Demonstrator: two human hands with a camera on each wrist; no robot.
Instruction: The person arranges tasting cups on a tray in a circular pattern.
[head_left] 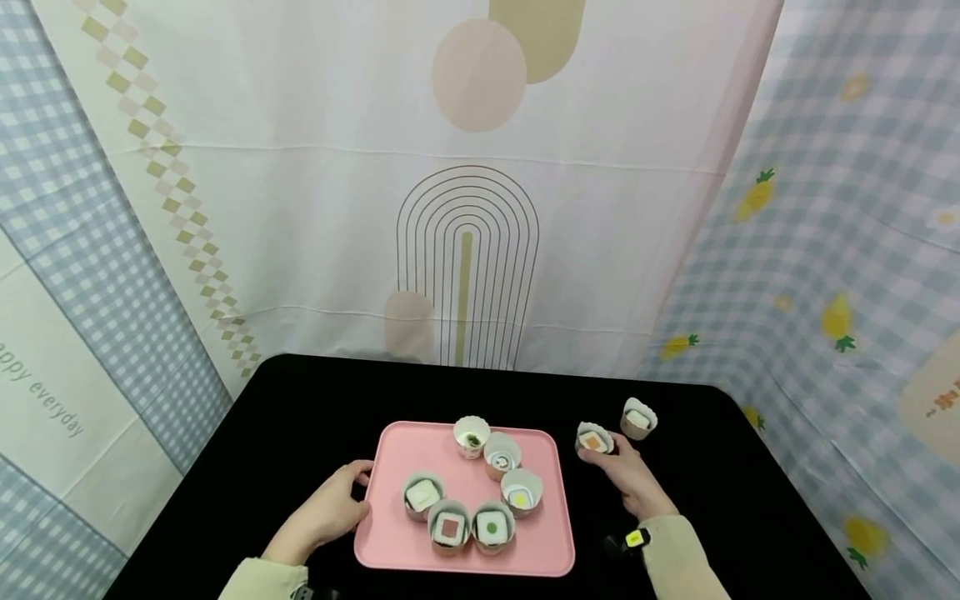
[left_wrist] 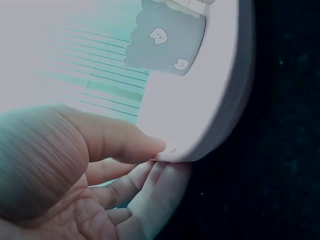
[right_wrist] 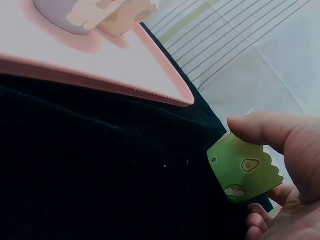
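Observation:
My left hand (head_left: 330, 508) pinches the left rim of a pink tray (head_left: 397, 550) between thumb and fingers; the left wrist view shows the thumb on top of the edge. On the tray stand several paper baking cups (head_left: 449, 527) with small square pieces inside, arranged in a rough curve. To the right of the tray, my right hand (head_left: 636, 479) holds a paper cup (head_left: 585, 435) with an orange-marked white piece in it. In the right wrist view this cup is green with an avocado print (right_wrist: 245, 170), gripped by thumb and fingers.
Another paper cup (head_left: 638, 419) with a white piece stands behind my right hand on the black table (head_left: 330, 408). A patterned white curtain (head_left: 337, 250) hangs behind the table, and a blue checked one (head_left: 787, 367) borders its right side.

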